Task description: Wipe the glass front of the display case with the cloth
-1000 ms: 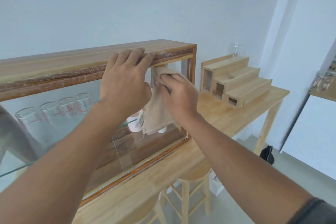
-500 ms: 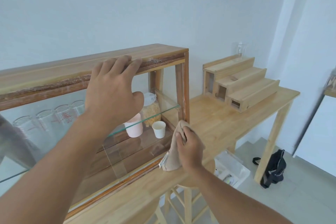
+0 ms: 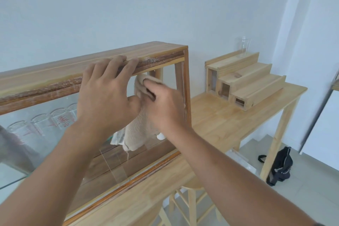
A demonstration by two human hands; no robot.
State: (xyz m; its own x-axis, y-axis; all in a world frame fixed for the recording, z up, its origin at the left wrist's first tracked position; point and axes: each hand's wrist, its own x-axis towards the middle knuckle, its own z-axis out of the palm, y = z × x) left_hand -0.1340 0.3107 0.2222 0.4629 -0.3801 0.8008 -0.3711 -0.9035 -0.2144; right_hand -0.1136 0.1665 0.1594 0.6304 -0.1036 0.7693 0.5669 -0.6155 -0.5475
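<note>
Behind the glass (image 3: pixel 55 145) at the far left, a row of clear cups (image 3: pixel 39 126) with red print stands on a glass shelf inside the wooden case (image 3: pixel 60 71), which sits on the desk (image 3: pixel 229 115). The left forearm reaches up from the lower left corner, and the left hand (image 3: pixel 106 95) rests on the case's top front edge, back of the hand toward the camera, its fingers (image 3: pixel 117 64) spread and curled over the wood, grasping nothing but the rim. Just to its right, the right hand (image 3: pixel 163 104) presses a beige cloth (image 3: pixel 137 132) flat against the upper right part of the glass front, near the corner post; its fingers are bent onto the top of the cloth, which bunches above them and hangs loose below the palm, a thread dangling. The right forearm slants up from the lower right. The two hands nearly touch at the thumbs. Farther right on the desk stands a stepped wooden riser (image 3: pixel 244 80) with a clear cup (image 3: pixel 243 45) on top. A stool (image 3: pixel 190 205) stands beneath the desk, and a black bag (image 3: pixel 280 167) lies on the floor by its leg.
</note>
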